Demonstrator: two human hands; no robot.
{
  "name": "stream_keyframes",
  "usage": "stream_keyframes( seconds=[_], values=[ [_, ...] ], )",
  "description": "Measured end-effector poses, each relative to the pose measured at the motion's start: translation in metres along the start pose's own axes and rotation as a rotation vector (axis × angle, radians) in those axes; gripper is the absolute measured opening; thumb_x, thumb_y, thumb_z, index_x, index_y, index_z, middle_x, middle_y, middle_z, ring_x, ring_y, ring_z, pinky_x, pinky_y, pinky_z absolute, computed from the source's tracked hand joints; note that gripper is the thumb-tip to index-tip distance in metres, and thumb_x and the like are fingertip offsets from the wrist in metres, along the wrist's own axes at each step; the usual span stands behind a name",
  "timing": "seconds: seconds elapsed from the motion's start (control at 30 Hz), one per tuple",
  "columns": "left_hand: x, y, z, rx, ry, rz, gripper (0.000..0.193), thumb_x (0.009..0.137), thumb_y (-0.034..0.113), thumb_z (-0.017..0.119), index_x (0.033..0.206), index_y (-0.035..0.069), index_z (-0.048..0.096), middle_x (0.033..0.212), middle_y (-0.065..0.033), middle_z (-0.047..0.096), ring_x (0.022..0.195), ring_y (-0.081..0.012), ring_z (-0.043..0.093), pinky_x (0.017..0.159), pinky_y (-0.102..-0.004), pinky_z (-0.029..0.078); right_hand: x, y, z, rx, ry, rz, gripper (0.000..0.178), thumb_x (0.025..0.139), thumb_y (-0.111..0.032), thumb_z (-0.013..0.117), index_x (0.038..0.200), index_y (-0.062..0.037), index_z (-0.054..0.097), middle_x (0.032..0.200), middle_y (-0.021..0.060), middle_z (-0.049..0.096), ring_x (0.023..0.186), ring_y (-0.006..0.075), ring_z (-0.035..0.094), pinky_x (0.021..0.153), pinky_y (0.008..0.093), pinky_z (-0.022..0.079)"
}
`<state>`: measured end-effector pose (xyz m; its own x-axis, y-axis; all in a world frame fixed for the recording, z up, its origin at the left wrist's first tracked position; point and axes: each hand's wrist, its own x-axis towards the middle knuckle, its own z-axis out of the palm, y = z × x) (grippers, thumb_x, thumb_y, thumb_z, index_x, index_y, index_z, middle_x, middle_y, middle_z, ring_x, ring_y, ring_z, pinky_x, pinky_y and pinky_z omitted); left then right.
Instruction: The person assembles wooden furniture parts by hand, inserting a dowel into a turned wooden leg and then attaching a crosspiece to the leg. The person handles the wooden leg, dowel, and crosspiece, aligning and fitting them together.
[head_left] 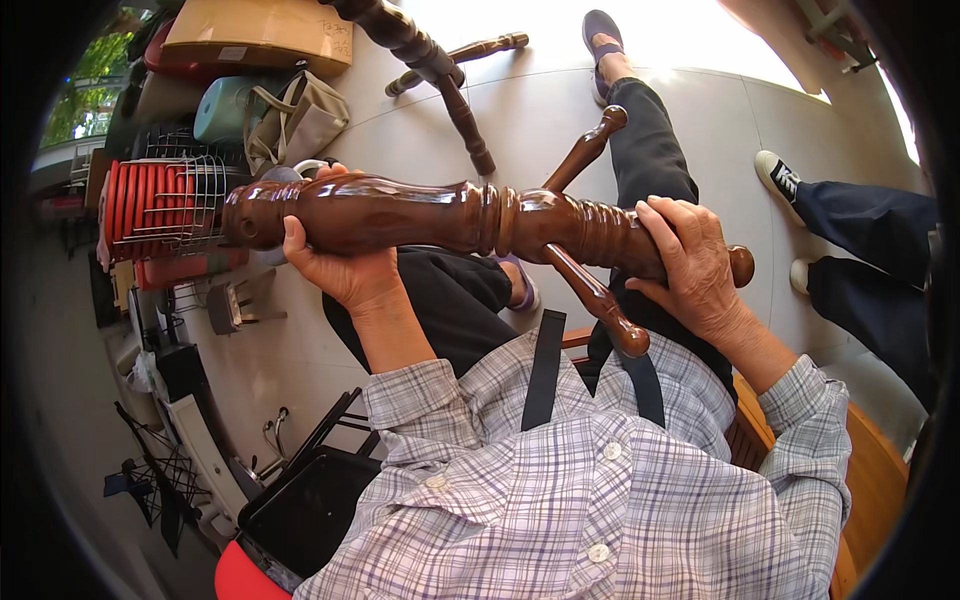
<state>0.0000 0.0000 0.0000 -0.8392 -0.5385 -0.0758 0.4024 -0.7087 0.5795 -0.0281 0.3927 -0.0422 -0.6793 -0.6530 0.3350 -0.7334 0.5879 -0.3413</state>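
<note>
Our left fingers [334,172] and right fingers [664,222] grip the glossy wooden post [400,215]; likely heavy, rigid and slick, it seems best held near its ridged rings [597,228].

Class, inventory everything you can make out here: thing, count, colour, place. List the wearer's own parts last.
Turned wooden post: one, glossy brown, across the middle
Second wooden piece: one, dark brown, top centre
Cardboard box: one, brown, top left
Tote bag: one, beige, below the box
Rounded case: one, teal, beside the bag
Stacked items: several, red, left, behind wirework
Co-worker's legs: two, dark blue, right
Floor: one, pale grey, beneath
Left-side clutter: uncountable, mixed, too unclear to name
Checked shirt: one, whitish, bottom centre
Trouser legs: two, black, centre
Left hand: one, bare, gripping the post's left part
Right hand: one, bare, gripping its right part
</note>
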Motion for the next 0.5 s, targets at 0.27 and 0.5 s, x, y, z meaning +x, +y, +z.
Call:
stream_keyframes(
  seconds=[0.27,0.5],
  values=[
    [0.002,0.000,-0.002,0.011,-0.025,0.063,0.058,0.083,0.038,0.074,0.128,0.003,0.060,0.125,-0.0176,0.065,0.120,-0.0317,0.062,0.106,-0.0513,0.053,0.048,0.031,-0.022,0.615,-0.524,0.299,0.097,0.057,-0.029,0.090,0.144,-0.0086,0.052,0.127,0.0168,0.063,0.117,0.0343,0.063,0.108,0.0458,0.049],
    [0.000,0.003,0.002,0.063,0.034,0.091,0.060,0.085,0.038,0.071,0.129,-0.001,0.060,0.125,-0.0175,0.066,0.120,-0.0310,0.062,0.107,-0.0507,0.052,0.046,0.019,-0.020,0.383,-0.375,0.264,0.105,0.060,-0.029,0.092,0.151,-0.0077,0.045,0.141,0.0188,0.055,0.129,0.0365,0.056,0.113,0.0475,0.046]
  ],
)
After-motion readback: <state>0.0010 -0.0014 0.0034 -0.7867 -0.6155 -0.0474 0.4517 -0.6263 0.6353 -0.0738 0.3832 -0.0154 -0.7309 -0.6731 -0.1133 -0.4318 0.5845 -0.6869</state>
